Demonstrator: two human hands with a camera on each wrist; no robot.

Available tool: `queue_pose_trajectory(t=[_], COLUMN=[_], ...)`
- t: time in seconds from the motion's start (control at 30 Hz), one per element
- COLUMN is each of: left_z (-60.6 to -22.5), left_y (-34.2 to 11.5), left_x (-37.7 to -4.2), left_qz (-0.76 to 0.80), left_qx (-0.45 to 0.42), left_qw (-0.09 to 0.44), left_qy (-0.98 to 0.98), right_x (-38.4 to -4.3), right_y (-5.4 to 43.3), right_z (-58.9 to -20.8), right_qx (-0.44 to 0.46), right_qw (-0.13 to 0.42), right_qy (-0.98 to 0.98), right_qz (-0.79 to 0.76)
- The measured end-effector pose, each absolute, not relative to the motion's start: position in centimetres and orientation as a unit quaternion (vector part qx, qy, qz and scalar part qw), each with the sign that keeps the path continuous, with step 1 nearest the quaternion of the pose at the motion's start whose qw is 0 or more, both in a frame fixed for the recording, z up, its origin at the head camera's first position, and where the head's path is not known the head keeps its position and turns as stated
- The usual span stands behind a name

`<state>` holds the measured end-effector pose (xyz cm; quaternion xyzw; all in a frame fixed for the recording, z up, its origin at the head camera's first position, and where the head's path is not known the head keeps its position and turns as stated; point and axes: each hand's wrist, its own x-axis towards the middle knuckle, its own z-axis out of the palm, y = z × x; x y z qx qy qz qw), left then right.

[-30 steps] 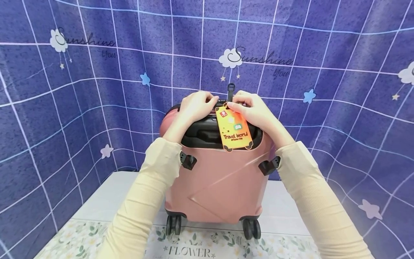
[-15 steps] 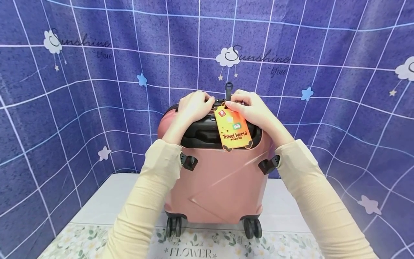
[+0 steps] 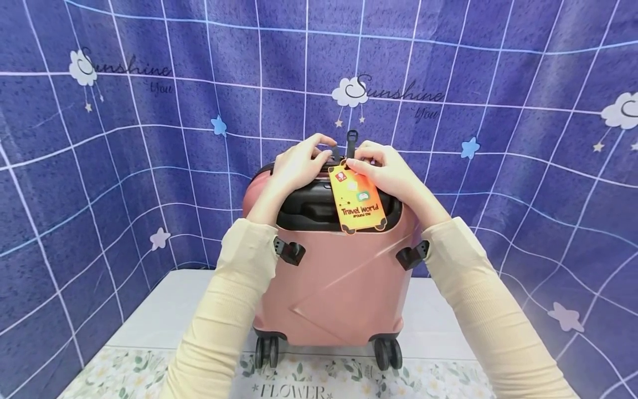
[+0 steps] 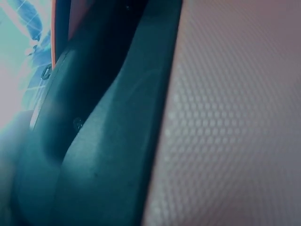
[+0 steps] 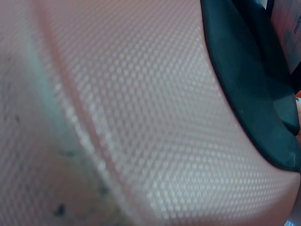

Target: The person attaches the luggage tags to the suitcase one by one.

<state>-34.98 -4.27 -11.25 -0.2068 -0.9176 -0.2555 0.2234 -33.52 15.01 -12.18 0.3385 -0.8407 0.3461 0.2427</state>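
Head | left fingers parted at suitcase | right fingers pinching tag strap

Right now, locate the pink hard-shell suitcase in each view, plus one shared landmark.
Head: pink hard-shell suitcase, centre to lower middle.
Left wrist: its dimpled shell, right side.
Right wrist: the shell, left and centre.
Shared landmark: curved black panel; respectively centre, left, upper right.
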Motion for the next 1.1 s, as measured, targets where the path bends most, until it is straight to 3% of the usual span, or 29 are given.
queue_pose_trajectory(t=[1.1], left_z=[-11.28], left_y=[-4.62], left_x=[-35.39], left_qz=[-0.304], left_qx=[-0.209], left_qw=[0.231], left_qy=[-0.9], right_x=[-33.78], right_y=[14.89], right_z=[-12.22], right_qx=[0.34], right_qw=[0.261], right_qy=[-0.812], right_qz=[0.395])
